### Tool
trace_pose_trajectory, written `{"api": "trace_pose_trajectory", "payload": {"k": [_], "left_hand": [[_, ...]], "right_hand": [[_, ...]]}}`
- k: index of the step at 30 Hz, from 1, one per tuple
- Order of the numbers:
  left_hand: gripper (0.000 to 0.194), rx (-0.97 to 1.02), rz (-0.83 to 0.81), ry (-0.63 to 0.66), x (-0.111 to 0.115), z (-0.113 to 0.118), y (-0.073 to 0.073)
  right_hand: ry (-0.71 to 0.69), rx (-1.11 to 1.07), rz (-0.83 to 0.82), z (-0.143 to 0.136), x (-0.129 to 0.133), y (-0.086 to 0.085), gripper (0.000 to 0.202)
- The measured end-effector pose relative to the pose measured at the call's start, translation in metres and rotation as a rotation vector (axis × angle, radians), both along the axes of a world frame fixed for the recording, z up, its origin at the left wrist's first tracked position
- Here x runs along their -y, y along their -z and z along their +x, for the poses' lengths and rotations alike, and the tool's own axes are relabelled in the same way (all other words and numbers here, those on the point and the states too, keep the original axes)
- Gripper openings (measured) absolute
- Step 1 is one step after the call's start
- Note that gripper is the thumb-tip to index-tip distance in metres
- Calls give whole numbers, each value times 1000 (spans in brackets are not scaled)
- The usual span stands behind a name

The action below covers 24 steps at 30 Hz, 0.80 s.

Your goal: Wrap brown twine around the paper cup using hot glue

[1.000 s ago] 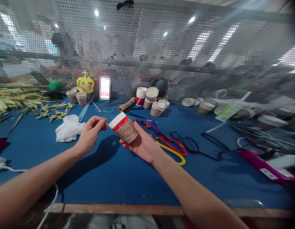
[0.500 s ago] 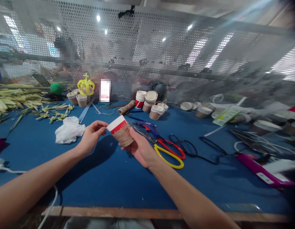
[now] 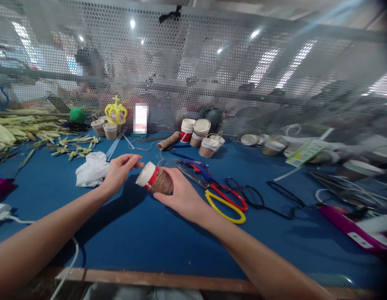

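The paper cup (image 3: 153,178) is the reference item; it is held tilted above the blue table (image 3: 168,246), its open end facing left. The right hand (image 3: 181,193) grasps the cup around its twine-wrapped lower part, thumb below and fingers above. A red and white band is exposed next to the rim. The left hand (image 3: 122,168) is positioned just left of the cup, thumb and fingertips drawn together; whether it grips a strand cannot be determined. Left of the cup, beyond the left hand, is a crumpled white cloth (image 3: 92,168). Right of the cup are the glue gun (image 3: 196,168) and the scissors (image 3: 226,204), which have one red and one yellow handle. Behind the cup are a twine roll (image 3: 168,141) and, slightly to its right, a group of cups (image 3: 202,137), several twine-wrapped. Behind and left of the cup stands a yellow crown-shaped ornament (image 3: 116,112). Far right of the cup is a purple power strip (image 3: 349,229).
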<state>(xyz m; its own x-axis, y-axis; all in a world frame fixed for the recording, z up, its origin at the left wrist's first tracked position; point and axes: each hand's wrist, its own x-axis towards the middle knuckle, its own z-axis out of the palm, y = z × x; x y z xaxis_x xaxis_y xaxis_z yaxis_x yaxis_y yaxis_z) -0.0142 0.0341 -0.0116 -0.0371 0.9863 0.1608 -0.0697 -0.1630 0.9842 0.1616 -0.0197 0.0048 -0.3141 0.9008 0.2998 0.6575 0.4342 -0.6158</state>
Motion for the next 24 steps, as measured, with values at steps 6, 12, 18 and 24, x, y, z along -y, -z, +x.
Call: {"api": "trace_pose_trajectory", "payload": {"k": [6,12,18,24], "left_hand": [[30,-297,110,271,19,7,-6],[33,-496,77,436,35,17,0],[26,-476,10,500,42,20,-1],[29,-462,-3,599,45,18,-2]], "right_hand": [[34,127,85,4,-2,6,58],[35,190,55,8,7,17,64],[5,-118,-170,18,3,12,49],[-33,-491,-371,18,-1,12,38]]}}
